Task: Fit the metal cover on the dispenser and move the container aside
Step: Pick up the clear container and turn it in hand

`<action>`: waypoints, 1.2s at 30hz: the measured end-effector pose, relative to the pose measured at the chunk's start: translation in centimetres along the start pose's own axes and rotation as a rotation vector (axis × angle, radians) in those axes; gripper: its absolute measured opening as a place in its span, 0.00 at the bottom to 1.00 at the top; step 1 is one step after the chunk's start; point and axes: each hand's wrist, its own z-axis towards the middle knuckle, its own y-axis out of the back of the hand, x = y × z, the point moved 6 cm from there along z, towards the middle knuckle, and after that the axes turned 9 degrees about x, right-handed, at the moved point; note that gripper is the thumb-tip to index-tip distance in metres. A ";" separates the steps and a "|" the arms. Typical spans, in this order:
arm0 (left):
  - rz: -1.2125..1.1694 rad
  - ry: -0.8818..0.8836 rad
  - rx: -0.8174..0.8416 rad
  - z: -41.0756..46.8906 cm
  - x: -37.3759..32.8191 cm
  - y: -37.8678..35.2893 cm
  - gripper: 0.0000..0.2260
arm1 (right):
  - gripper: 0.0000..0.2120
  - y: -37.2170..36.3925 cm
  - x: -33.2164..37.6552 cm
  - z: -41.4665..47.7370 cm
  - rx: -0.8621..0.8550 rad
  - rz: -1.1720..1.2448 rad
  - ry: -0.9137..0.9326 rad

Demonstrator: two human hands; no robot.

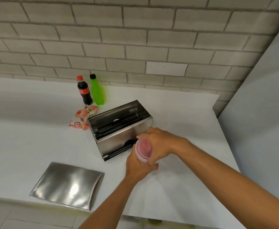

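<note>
From my head camera, looking down at the white countertop (176, 116), both my hands are wrapped around a round clear plastic container full of red-pink sticks (143, 150), its open mouth tilted toward the box. My left hand (138, 166) cups it from below and behind, fingers closed on its wall; my right hand (160, 144) curls over the top and far side, gripping the same container. It is held just in front of the right end of the open rectangular stainless-steel dispenser (119, 128), right by the slot in its front face.

The dispenser stands with its top uncovered, and dark straws show inside and in the lower front tray. The flat brushed-metal cover with one bent edge (67, 185) lies on the counter near the front edge, to the left of my arms and well apart from the dispenser.

Behind the dispenser, a floral red-and-white wrapper (83, 119) lies crumpled just beside its left rear corner. Further back, a dark cola bottle with a red cap (84, 91) and a bright green bottle with a black cap (97, 90) stand side by side near the grey brick wall (135, 38).
</note>
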 end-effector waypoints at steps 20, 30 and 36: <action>0.035 0.009 0.071 0.8 0.5 0.6 0.44 | 0.61 -0.3 -0.2 -0.7 0.055 0.085 -0.102; 0.062 0.016 0.088 1.0 0.9 0.8 0.41 | 0.56 -0.4 0.6 -0.7 0.034 -0.019 -0.232; 0.124 0.015 0.088 1.1 0.6 0.8 0.46 | 0.55 0.2 1.3 -0.6 0.086 -0.073 -0.185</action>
